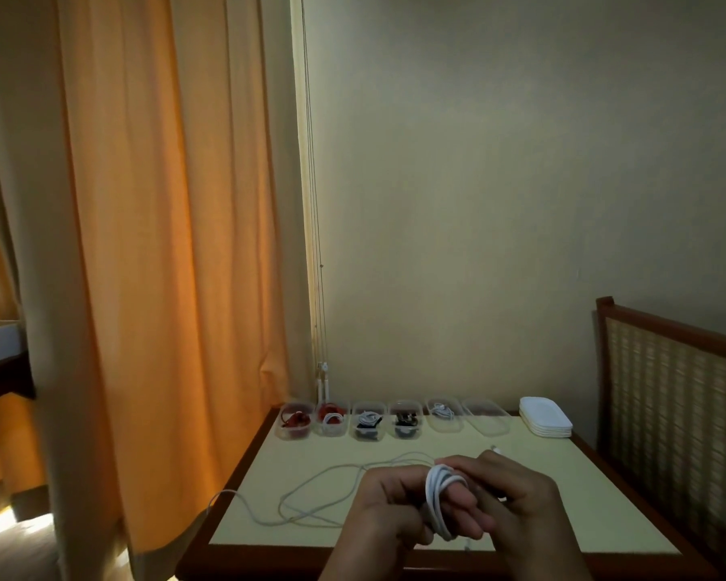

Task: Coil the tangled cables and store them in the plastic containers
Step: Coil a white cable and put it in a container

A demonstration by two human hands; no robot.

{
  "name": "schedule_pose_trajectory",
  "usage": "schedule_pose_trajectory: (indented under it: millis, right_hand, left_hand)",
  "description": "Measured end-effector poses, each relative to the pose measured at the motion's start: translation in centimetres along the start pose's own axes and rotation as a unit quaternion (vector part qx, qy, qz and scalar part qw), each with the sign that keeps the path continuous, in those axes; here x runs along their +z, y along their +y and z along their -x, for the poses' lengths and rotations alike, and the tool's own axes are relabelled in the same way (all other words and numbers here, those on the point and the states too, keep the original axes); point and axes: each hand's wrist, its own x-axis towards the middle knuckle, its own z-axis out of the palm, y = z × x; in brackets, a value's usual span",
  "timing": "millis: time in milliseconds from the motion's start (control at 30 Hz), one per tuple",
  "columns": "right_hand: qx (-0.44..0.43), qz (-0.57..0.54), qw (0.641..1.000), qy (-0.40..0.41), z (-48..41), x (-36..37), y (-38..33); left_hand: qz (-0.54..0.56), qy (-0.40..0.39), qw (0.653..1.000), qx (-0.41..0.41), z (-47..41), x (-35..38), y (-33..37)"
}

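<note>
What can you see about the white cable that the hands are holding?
The white cable is thin and smooth, and it looks like bendy plastic. Part of it is wound into several tight loops around fingers, held between the left hand and the right hand. The rest lies loose, snaking leftward in big curves over the pale table and poking out past its left edge. A small white end shows just beyond the right hand.

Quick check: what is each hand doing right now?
Left hand: grip closed on the white cable, which is coiled round its fingers.
Right hand: grip closed on the same coil, fingers curled over its top.
</note>
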Motion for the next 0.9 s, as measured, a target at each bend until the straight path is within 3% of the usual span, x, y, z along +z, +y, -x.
schedule_pose_trajectory:
  millis: [500, 900]
  right_hand:
    - [0.006, 0.003, 1.0, -0.007, 0.2, 0.0, -0.7]
    - [0.06, -0.003, 0.998, -0.036, 0.5, 0.0, -1.4]
  left_hand:
    - [0.032, 0.005, 0.999, 0.01, -0.1, -0.2, -0.2]
    - [0.084, -0.002, 0.996, 0.017, 0.0, -0.3, -1.0]
